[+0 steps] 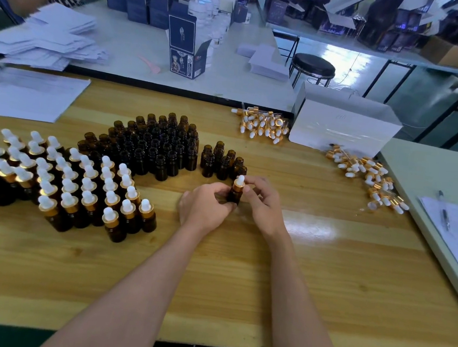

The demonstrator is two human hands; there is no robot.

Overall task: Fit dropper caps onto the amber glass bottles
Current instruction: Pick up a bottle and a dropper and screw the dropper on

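Spanning the view, a wooden counter (267, 287) bears all parts. Capped amber bottles (68, 187) stand massed well left of the white box (343, 125); uncapped amber bottles (153, 144) stand between them and the box. Loose dropper caps (262, 125) lie in one heap just left of the box, and a second heap (371, 177) lies just before its right corner. Nearer the viewer than the box, the left hand (205, 207) grips one upright amber bottle (234, 194) with curled fingers, while the right hand (264, 201) pinches the dropper cap (239, 182) seated on its neck.
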